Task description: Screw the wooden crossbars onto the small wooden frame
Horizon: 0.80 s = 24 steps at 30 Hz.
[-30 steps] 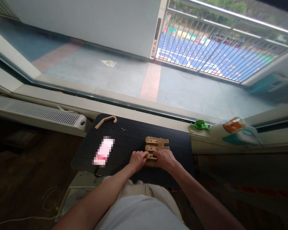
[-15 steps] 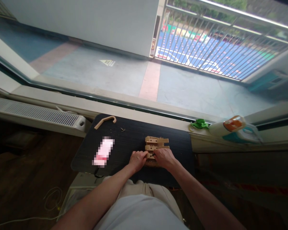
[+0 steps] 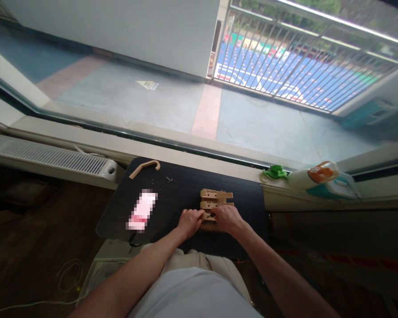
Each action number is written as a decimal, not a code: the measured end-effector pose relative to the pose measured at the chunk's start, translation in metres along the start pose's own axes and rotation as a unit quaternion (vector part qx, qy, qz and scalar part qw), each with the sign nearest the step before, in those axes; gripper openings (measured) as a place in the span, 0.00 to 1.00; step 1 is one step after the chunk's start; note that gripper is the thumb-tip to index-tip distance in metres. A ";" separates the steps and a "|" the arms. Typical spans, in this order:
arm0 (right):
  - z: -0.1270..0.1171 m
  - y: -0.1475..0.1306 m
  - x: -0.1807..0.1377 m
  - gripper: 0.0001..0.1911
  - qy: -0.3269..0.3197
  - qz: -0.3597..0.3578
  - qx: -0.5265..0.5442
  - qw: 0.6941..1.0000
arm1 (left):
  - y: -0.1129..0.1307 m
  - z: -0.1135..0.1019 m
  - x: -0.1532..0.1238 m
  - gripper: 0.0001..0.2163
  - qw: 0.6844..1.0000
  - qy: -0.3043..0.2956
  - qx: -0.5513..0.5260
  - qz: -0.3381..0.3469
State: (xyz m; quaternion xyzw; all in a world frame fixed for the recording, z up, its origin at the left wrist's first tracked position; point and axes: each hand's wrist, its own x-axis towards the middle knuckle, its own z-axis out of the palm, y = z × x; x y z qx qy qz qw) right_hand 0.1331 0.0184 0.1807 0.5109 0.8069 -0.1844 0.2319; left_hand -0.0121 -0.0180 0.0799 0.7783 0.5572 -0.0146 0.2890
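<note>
A light wooden piece with several parallel slats and small dark holes (image 3: 214, 194) lies on the black tabletop (image 3: 182, 190). My left hand (image 3: 189, 223) is closed on the left end of its near slat. Over the right part of the same slat, my right hand (image 3: 228, 218) has its fingers pinched together. Something small and dark shows at those fingertips, too little to name. Farther left on the tabletop are a curved wooden hook (image 3: 145, 168) and a few small metal screws or pins (image 3: 169, 179).
A blurred-out pink and white rectangle (image 3: 142, 210) lies at the tabletop's left. Beyond is a window sill holding a green crumpled item (image 3: 275, 172) and a white container with orange and teal parts (image 3: 321, 174). A white radiator (image 3: 53, 154) stands left; a pale cable (image 3: 36, 304) runs along the floor.
The view has shifted very slightly. Both hands keep their places on the slatted wooden piece, with no clear change in grip.
</note>
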 end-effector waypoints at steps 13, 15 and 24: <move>0.000 0.000 -0.005 0.13 -0.003 0.003 0.010 1.000 | -0.004 0.004 0.002 0.12 1.000 0.003 -0.009 0.003; 0.000 0.000 -0.005 0.13 -0.007 0.000 0.007 1.000 | -0.006 0.007 0.002 0.12 1.000 0.008 -0.007 0.008; 0.000 -0.002 0.000 0.14 -0.004 0.041 0.025 0.999 | -0.009 0.010 0.004 0.12 0.999 0.022 -0.010 0.024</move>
